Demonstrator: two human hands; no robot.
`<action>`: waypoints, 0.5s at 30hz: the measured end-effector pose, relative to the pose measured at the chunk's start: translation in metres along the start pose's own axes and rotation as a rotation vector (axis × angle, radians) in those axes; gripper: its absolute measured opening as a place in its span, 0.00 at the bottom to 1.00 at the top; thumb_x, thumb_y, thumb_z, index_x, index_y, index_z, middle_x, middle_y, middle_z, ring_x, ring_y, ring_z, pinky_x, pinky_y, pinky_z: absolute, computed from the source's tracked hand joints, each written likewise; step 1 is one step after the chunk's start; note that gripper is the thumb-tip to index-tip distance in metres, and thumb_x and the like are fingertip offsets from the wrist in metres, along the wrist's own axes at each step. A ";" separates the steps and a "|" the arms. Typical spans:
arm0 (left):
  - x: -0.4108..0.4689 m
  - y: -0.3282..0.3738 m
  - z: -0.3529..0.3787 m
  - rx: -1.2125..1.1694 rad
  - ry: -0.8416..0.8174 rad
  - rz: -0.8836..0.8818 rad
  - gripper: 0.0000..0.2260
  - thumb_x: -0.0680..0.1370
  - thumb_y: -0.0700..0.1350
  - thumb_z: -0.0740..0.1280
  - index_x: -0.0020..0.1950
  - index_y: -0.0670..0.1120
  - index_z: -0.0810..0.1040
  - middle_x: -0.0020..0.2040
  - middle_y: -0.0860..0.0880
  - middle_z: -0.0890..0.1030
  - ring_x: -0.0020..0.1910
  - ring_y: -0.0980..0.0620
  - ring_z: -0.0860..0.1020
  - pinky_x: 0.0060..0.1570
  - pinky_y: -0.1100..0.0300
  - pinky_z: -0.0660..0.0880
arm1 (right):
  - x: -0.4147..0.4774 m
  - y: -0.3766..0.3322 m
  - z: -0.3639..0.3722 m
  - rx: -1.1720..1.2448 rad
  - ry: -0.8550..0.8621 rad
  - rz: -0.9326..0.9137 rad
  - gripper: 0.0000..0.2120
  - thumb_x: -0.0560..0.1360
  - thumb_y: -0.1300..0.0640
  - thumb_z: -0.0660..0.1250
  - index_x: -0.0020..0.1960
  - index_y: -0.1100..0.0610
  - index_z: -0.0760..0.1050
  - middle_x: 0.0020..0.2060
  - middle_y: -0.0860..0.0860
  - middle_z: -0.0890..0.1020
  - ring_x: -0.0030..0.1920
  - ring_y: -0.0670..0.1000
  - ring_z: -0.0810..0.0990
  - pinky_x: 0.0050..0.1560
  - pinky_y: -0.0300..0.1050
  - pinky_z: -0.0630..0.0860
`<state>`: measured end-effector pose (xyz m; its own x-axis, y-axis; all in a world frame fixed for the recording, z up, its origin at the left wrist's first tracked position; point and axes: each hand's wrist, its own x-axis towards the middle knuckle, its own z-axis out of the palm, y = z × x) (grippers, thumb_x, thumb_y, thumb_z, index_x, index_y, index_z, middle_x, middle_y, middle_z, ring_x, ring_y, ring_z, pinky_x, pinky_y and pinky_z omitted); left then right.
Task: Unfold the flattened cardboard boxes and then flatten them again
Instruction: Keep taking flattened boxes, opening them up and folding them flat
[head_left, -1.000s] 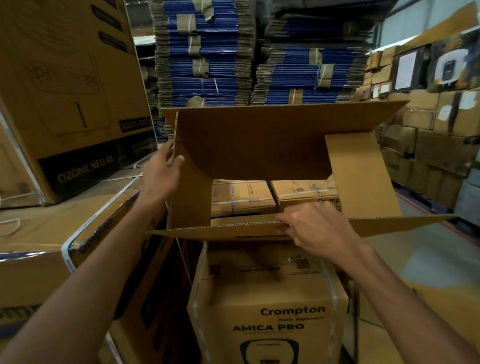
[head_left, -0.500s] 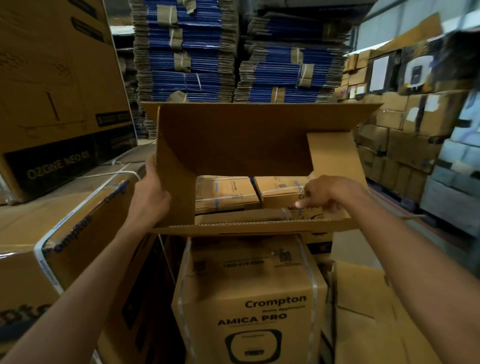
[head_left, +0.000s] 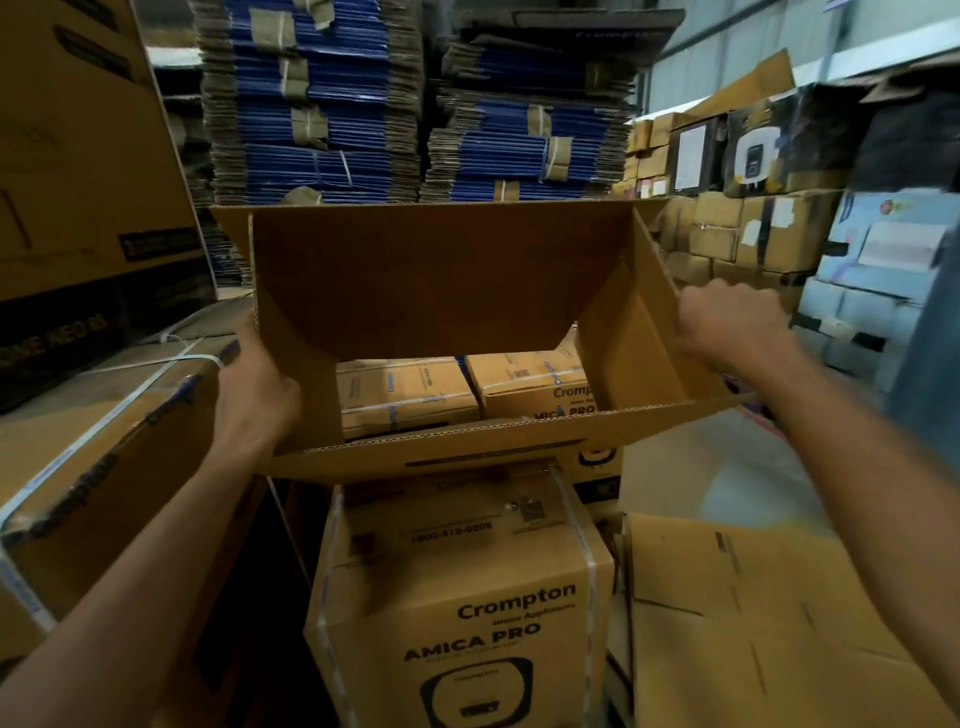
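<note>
1. Holding the box (head_left: 441, 280) open as a squared-up tube is the step in hand. It hangs in the air in front of the person, above a sealed carton (head_left: 467, 597), and other cartons show through its open far end.
2. The left hand (head_left: 257, 387) grips the box's left wall, fingers tucked behind the panel. The right hand (head_left: 727, 325), slightly blurred, is curled tight over the top edge of the right wall.
3. By my reading, the unfolding of this box is done and flattening comes next. That calls for pushing the two side walls in opposite directions so the tube shears shut along its creases, with the flaps kept in line with the walls. A flat sheet (head_left: 753, 623) at lower right looks a likely place to lay it.
4. The carton's front reads "Crompton" and "AMICA PRO", with a smaller line between them too blurred to read. Its top carries a phone number starting 1800. The cartons seen through the box also show "Crompton". A big carton (head_left: 57, 338) at left shows smeared letters ending "NEO 65". The blue stacks (head_left: 322, 104) behind show no legible writing.
</note>
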<state>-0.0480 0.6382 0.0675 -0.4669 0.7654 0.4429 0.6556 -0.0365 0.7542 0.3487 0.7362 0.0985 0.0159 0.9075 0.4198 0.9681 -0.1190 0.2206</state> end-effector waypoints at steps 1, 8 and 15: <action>0.001 0.000 0.001 -0.004 0.005 0.003 0.33 0.82 0.31 0.57 0.83 0.53 0.51 0.51 0.48 0.73 0.38 0.56 0.72 0.46 0.53 0.73 | 0.000 0.011 0.001 0.009 -0.013 0.035 0.13 0.81 0.49 0.64 0.41 0.53 0.69 0.37 0.52 0.76 0.37 0.52 0.76 0.50 0.53 0.78; 0.010 -0.004 0.016 0.004 0.029 -0.032 0.34 0.81 0.30 0.58 0.81 0.53 0.51 0.46 0.44 0.79 0.39 0.44 0.80 0.37 0.51 0.78 | -0.056 -0.015 -0.009 0.209 -0.017 0.121 0.23 0.82 0.46 0.63 0.74 0.50 0.64 0.49 0.55 0.78 0.49 0.57 0.80 0.53 0.55 0.77; 0.003 -0.011 0.012 0.001 0.047 -0.047 0.35 0.81 0.30 0.58 0.81 0.54 0.50 0.48 0.43 0.80 0.40 0.45 0.81 0.34 0.53 0.78 | -0.161 -0.133 0.007 0.994 -0.216 -0.111 0.36 0.72 0.20 0.40 0.76 0.34 0.52 0.44 0.48 0.81 0.42 0.48 0.84 0.54 0.55 0.80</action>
<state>-0.0491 0.6487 0.0545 -0.5245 0.7350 0.4297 0.6328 -0.0011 0.7743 0.2194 0.6082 -0.0042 -0.1365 0.9580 0.2521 0.7350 0.2686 -0.6226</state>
